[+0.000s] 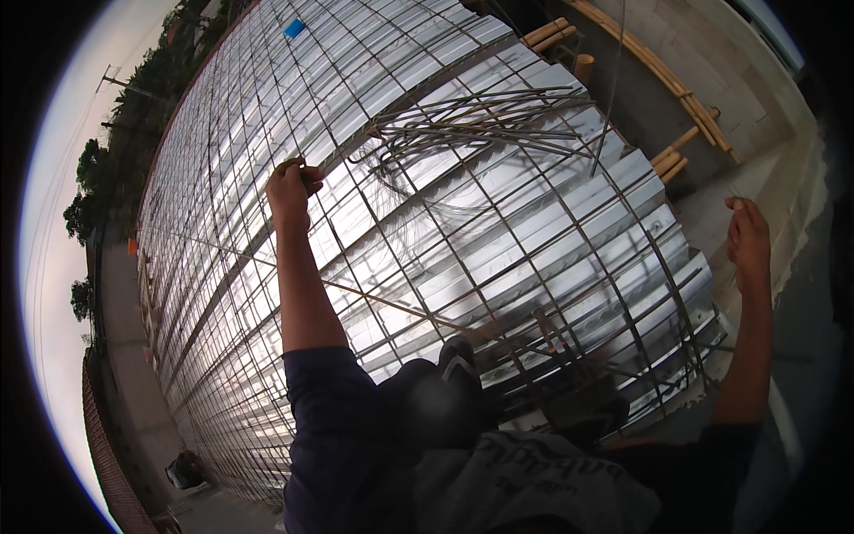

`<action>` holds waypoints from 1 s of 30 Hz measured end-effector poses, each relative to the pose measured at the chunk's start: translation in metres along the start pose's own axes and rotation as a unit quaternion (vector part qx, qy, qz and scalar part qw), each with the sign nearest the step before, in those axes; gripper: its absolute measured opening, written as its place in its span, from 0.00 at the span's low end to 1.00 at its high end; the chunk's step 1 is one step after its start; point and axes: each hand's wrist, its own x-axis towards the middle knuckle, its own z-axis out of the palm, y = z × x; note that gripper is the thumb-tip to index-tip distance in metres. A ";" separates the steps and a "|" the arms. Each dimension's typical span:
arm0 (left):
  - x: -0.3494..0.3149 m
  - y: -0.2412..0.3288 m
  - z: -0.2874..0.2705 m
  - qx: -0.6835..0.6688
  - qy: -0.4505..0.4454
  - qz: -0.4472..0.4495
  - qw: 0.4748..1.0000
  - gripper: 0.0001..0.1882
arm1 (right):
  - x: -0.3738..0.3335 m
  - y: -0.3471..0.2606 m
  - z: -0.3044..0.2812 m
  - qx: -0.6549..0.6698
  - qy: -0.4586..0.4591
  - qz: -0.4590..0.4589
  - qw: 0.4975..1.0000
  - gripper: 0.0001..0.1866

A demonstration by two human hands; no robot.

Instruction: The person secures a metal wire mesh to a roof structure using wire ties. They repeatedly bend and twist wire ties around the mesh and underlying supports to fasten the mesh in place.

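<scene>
Rebar mesh (418, 240) is what's in hand here, a grid of thin steel bars laid over shiny corrugated metal decking (498, 107) that runs from near the person's feet way out to the far left. The left hand (292, 185) is stretched out and closed into a fist right on 1 of the bars, fingers curled tight around something small there, maybe tie wire, too small to say for sure. The right hand (747, 236) is off at the right edge of the deck, over by the concrete strip (783, 178); fingers look loosely curled, and I can't tell whether it's pinching anything.

Handling-wise, my guess: single bars that thin are stiff over a short span but springy and whippy over a long one, and the whole grid is heavy and tied together, so nobody's shifting it in 1 piece. Steel is rough-ribbed, not slippery, but cut ends will bite bare skin. Best place to take hold is mid-bar close to a crossing, where it flexes least.

Further off there's a loose bundle of bent bars (480, 133) lying on the mesh, which looks tangly and awkward to pull from. Timber props (551, 36) sit at the far right. A dark shoe (458, 365) rests on the bars near the body.
</scene>
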 end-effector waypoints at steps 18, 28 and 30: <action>0.072 -0.213 0.011 0.433 -0.171 0.064 0.883 0.15 | -0.011 -0.004 0.057 -0.128 -0.047 -0.003 0.991 0.14; 0.097 -0.279 0.070 0.352 -0.062 -0.102 0.928 0.37 | -0.035 0.001 0.085 -0.176 -0.133 0.027 0.975 0.12; 0.096 -0.285 0.081 0.343 -0.076 -0.138 0.926 0.56 | -0.041 0.006 0.088 -0.190 -0.158 0.040 0.968 0.11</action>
